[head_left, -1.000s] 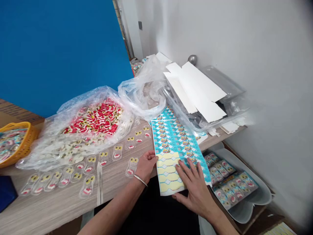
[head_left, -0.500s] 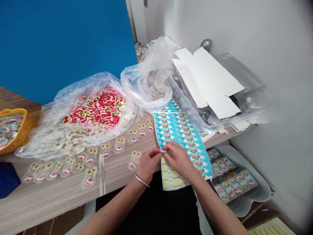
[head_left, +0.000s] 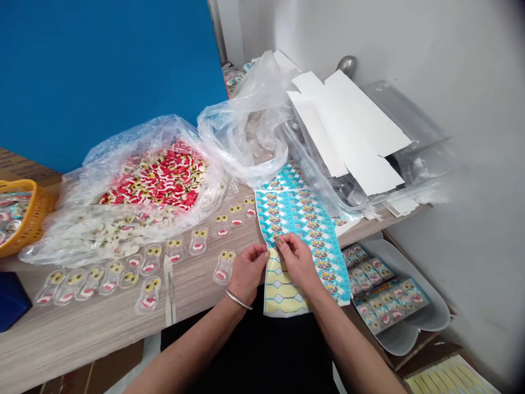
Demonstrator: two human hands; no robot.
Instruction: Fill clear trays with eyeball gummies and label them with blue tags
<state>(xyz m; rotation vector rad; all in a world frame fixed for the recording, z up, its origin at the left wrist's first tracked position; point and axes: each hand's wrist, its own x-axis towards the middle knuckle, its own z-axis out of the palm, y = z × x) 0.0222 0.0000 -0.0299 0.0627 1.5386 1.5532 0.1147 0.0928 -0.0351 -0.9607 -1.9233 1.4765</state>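
My left hand pinches the left edge of a sticker sheet between thumb and index finger. The sheet carries rows of blue printed labels, and its lower left part is bare yellow backing with label outlines. Over the sheet, just right of my left hand, is my right hand. Its thumb and index finger are closed together near the border between labels and backing; what lies between them is too small to make out. A clear blister pack with yellow eyes and a red mouth lies beside my left hand.
Several similar blister packs line the wooden table. Behind them spreads a clear bag of red and yellow pieces. A yellow basket stands left. White cardboard tops a clear tray at right; filled packs lie below the table's right edge.
My right hand has moved up and slightly right, away from my left fingertips. My left hand keeps its pinch on the sheet's edge. The view has shifted slightly.
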